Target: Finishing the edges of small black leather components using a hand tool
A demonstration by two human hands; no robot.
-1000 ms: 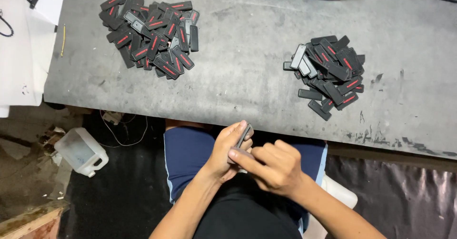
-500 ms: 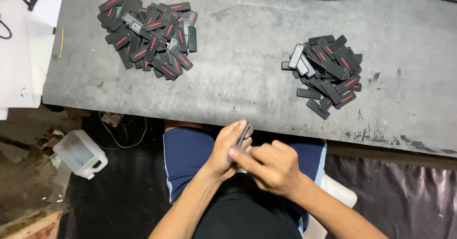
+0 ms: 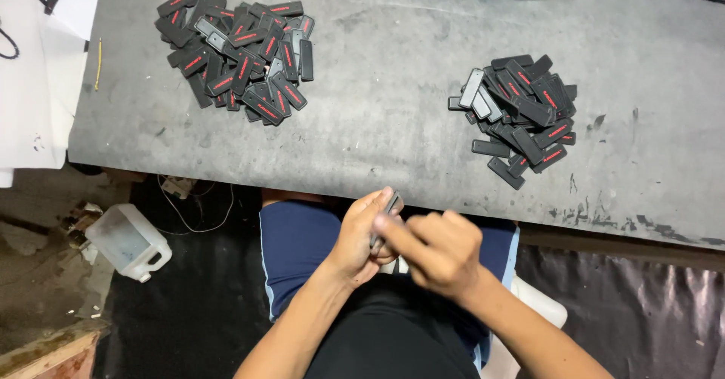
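Table matt grey, scuffed (worn); tags matt black plastic; jug translucent plastic.

Even, fairly bright light from overhead falls on the grey table beyond the hands, with only short, soft shadows under the piles and no glare. Below the table edge the floor is dim. The right hand is slightly motion-blurred; everything else looks sharp.

one head-worn view looks steeply down, close over the table.
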